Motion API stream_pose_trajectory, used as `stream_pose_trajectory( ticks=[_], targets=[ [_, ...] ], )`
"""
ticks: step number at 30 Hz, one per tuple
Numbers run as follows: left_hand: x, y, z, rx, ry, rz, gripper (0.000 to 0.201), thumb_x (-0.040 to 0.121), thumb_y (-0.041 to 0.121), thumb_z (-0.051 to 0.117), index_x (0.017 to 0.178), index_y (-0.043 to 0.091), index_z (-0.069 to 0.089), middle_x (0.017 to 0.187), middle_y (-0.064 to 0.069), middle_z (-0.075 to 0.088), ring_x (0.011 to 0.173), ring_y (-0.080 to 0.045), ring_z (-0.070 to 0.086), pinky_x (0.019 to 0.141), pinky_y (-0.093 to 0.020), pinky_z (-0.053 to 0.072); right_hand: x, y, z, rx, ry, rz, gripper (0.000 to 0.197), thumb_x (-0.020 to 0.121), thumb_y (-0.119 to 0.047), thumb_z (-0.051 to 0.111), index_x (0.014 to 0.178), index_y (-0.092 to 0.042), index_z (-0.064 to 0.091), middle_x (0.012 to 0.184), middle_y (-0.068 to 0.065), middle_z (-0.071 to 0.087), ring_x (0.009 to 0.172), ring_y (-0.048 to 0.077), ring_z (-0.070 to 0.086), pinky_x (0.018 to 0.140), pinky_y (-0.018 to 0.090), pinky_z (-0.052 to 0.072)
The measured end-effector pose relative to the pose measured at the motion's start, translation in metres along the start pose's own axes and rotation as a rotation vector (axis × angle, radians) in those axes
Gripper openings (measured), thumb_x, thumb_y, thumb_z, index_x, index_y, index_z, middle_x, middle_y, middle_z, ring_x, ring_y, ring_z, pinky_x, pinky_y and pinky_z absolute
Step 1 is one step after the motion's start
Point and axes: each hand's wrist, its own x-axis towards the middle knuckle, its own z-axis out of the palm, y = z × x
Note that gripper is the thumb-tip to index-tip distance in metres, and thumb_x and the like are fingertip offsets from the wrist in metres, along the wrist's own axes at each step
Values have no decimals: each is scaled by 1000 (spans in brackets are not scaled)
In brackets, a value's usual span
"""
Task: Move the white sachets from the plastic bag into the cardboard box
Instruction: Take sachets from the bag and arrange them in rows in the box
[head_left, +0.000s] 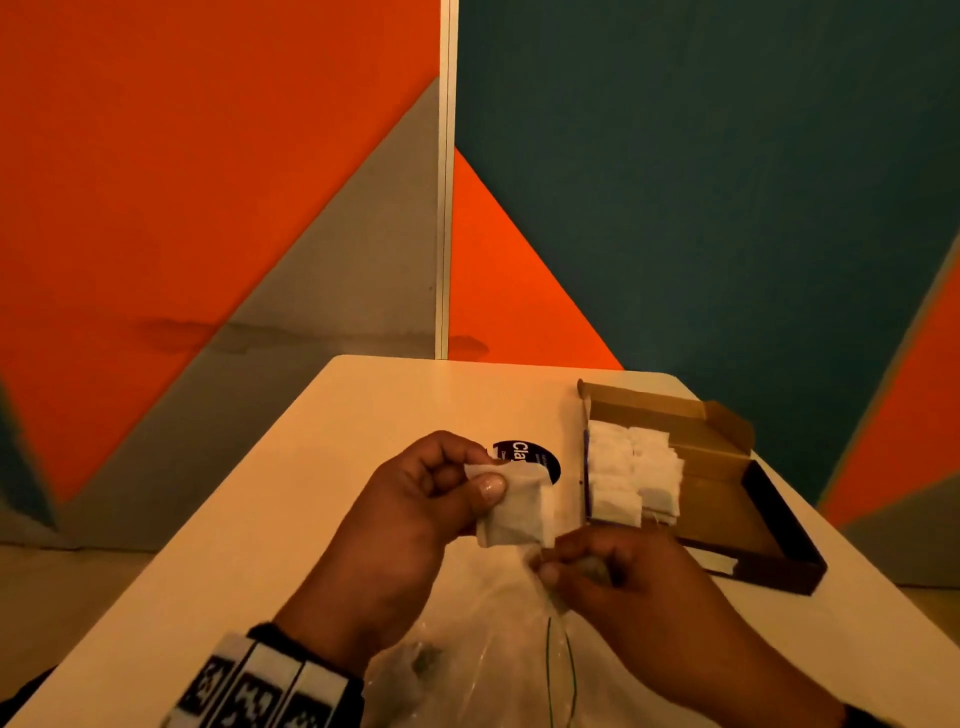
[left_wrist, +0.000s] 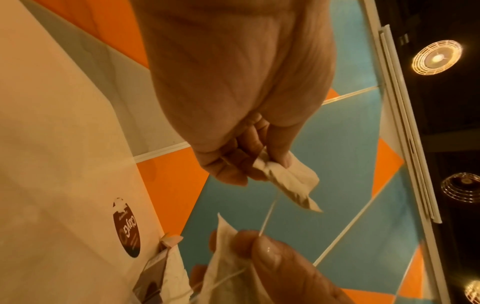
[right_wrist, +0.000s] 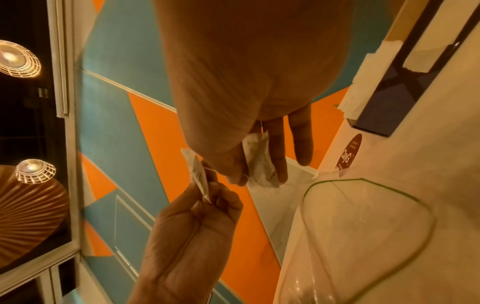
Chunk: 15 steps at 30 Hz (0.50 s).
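Note:
My left hand (head_left: 475, 483) pinches a white sachet (head_left: 519, 512) between thumb and fingers above the table. My right hand (head_left: 563, 566) is just below and to the right of it, gripping a second sachet (right_wrist: 259, 162) that the head view mostly hides. A thin string (left_wrist: 269, 214) runs taut between the two sachets. The clear plastic bag (head_left: 493, 654) lies under both hands at the near edge. The open cardboard box (head_left: 722, 470) sits to the right, with several white sachets (head_left: 631, 467) stacked at its left end.
A white table (head_left: 322, 493) carries everything. A round dark sticker (head_left: 543, 457) lies flat behind the left hand. The bag's mouth with a green rim (right_wrist: 405, 197) gapes open. Painted wall panels stand right behind the table's far edge.

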Motion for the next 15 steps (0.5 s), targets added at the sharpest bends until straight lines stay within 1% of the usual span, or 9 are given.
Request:
stream_pose_trajectory(
  ticks=[2,4,5,6,8,10,11,13,15],
  targets=[
    [-1,-1,3,-45,20,-9,17,72,13,67,88,8,64,81,-11,72,74,-16,67,65,-26,54,-3,-1,3,54,-28,12,11,85,-37,70,89,-46,75,92,-33,69,93,-8,63,94,20,49],
    [-2,-2,3,-50,44,-5,15,71,14,68,85,10,66,78,-9,71,73,-16,66,68,-31,52,-3,1,2,125,-14,25,25,86,-23,70,87,-47,75,94,-31,69,99,-4,62,94,21,49],
    [-4,-1,2,-52,52,3,12,70,14,68,82,12,67,78,-9,71,73,-18,66,70,-33,51,-1,3,1,185,15,41,34,88,-13,68,86,-46,76,96,-29,70,100,-1,62,91,21,51],
    [-6,1,2,-53,56,9,10,69,14,69,79,14,68,79,-10,71,74,-19,66,72,-35,50,1,5,-1,264,53,63,42,88,-3,65,87,-43,77,98,-26,70,100,2,63,85,21,54],
    [-10,2,2,-52,48,5,12,67,14,70,79,17,73,83,-12,74,76,-21,68,71,-34,54,5,6,-7,416,118,103,53,87,11,60,95,-39,75,102,-18,71,94,9,67,73,23,58],
    [-15,0,8,-27,21,-8,20,67,11,70,83,19,77,85,-12,76,75,-19,71,66,-27,55,8,8,-9,491,119,101,61,85,12,62,109,-45,64,101,-13,75,90,12,72,68,25,59],
    [-17,-1,12,-11,12,-12,21,67,9,70,84,19,78,84,-13,77,74,-18,71,65,-25,54,9,9,-7,511,107,86,64,84,10,65,113,-47,58,100,-11,76,89,11,73,66,24,59],
    [-19,-6,21,35,16,-30,19,70,2,72,79,18,79,80,-13,77,71,-17,72,63,-22,54,10,7,-3,543,93,65,65,81,10,68,116,-43,53,94,-8,77,84,8,73,60,21,57],
    [-18,-11,29,110,36,-45,25,78,-6,71,74,18,79,79,-9,77,73,-16,73,63,-21,55,9,8,3,569,93,48,62,78,11,69,116,-35,54,88,-4,78,82,9,73,59,20,57]
  ],
)
